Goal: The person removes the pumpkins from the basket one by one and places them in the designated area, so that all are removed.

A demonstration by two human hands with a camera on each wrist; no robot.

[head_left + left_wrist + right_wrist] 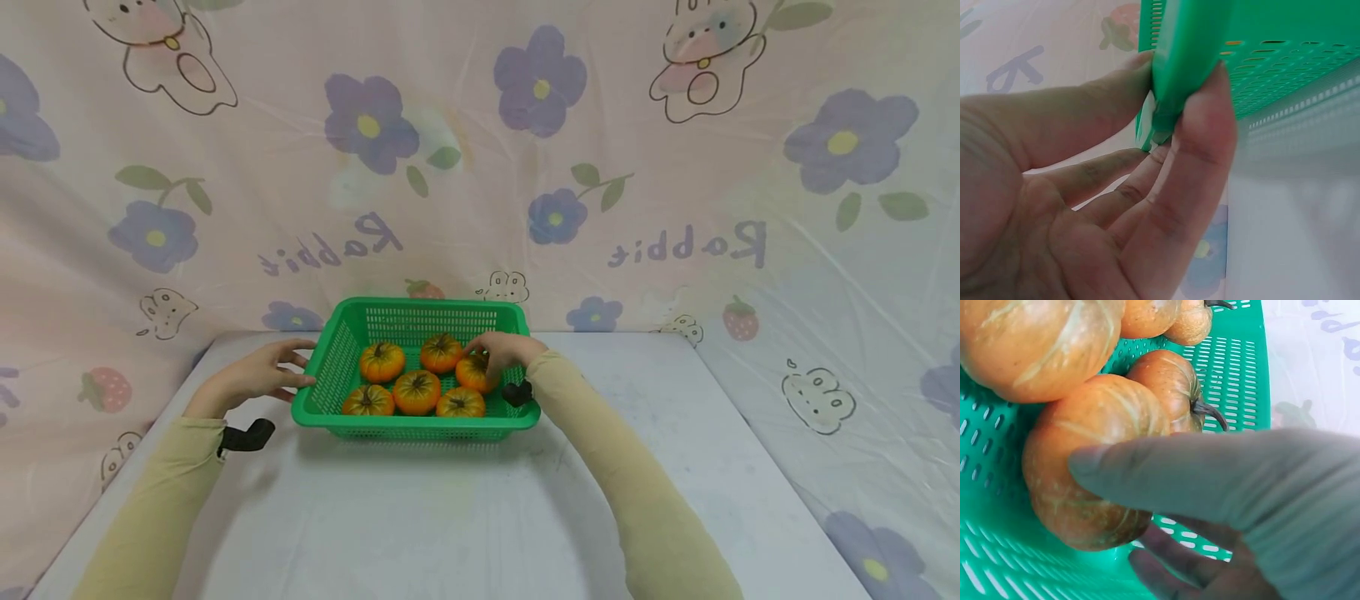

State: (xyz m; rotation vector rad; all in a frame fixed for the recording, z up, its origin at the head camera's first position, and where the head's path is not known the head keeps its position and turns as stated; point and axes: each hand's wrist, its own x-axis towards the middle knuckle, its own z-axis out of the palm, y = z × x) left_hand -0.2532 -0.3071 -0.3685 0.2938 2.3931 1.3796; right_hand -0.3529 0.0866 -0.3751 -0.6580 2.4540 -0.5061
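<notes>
Six small pumpkins point(417, 392) sit in a green perforated basket point(412, 422). Left hand point(258, 373) pinches its left rim point(1188, 56); right hand point(506, 350) clasps the rightmost pumpkin point(1085, 487). Risk: smooth, rounded skin might slip the thumb.

In the head view, a flat white tabletop point(450, 508) occupies the lower centre of the frame. A creased, pale pink backdrop sheet point(476, 187) spans the upper half and both side margins. Sheet print: a large purple flower point(540, 81) with a yellow centre, upper centre; a black-outlined cartoon rabbit point(161, 54), upper left, with a similar figure upper right; purple, mirror-reversed "Rabbit" lettering point(684, 243), right of centre, repeated left of centre; a pinkish-red strawberry point(108, 390) with green leaves, left margin, and another at right.
</notes>
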